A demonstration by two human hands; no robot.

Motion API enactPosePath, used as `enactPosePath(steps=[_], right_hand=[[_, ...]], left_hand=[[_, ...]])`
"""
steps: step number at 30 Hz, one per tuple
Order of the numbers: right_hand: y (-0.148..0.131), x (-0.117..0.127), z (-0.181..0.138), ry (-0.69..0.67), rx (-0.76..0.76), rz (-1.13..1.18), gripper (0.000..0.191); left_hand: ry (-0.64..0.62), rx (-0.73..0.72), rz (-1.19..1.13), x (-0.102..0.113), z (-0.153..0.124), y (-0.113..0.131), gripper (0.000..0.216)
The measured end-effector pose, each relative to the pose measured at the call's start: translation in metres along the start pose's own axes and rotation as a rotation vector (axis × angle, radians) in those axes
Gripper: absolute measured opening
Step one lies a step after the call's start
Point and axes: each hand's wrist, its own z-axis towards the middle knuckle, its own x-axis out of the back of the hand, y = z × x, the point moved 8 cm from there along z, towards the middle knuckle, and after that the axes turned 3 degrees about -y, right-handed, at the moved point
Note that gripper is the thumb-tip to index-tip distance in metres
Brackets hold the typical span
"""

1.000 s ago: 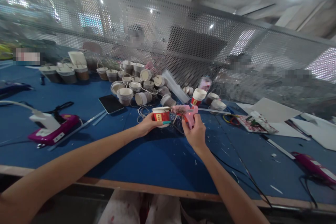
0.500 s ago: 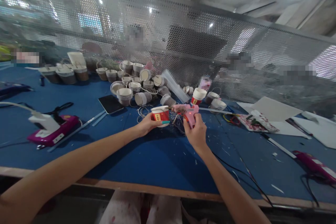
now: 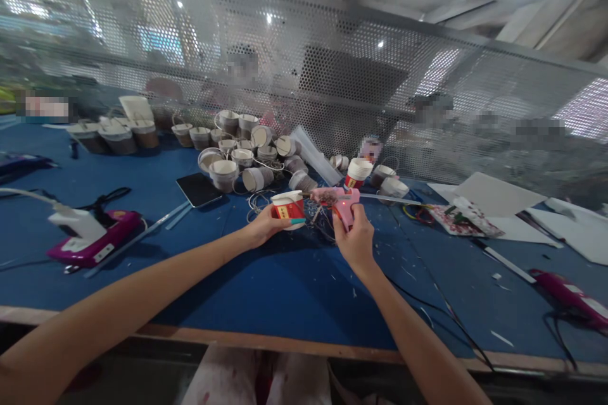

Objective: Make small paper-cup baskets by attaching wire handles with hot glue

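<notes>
A red and white paper cup [image 3: 289,207] is held above the blue table by my left hand [image 3: 266,226], its fingers wrapped round the near side. My right hand [image 3: 354,237] is closed on the handle of a pink hot glue gun [image 3: 344,205]. The gun's nozzle points left and meets the cup near its rim; whether it touches cannot be made out. A small red light glows on the gun, and a long glue stick [image 3: 389,199] sticks out behind it. Tangled cord [image 3: 320,218] lies beyond both hands.
Several small wrapped buckets [image 3: 256,178] crowd the back of the table [image 3: 266,291]. Stacked paper cups [image 3: 360,171] stand behind the glue gun. A black phone-like slab [image 3: 198,190] lies left, near a purple power strip [image 3: 95,247]. Another purple strip [image 3: 572,297] and white sheets [image 3: 494,199] lie right.
The cup and glue gun stay in almost the same position against each other. The whole view shifts very slightly left.
</notes>
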Motion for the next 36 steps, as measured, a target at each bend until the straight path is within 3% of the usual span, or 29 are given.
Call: enactPosePath(steps=[36], right_hand=[[0.0089, -0.0032, 0.0008, 0.005, -0.019, -0.004, 0.011]], left_hand=[[0.010, 0.030, 0.035, 0.0015, -0.0031, -0.0003, 0.054]])
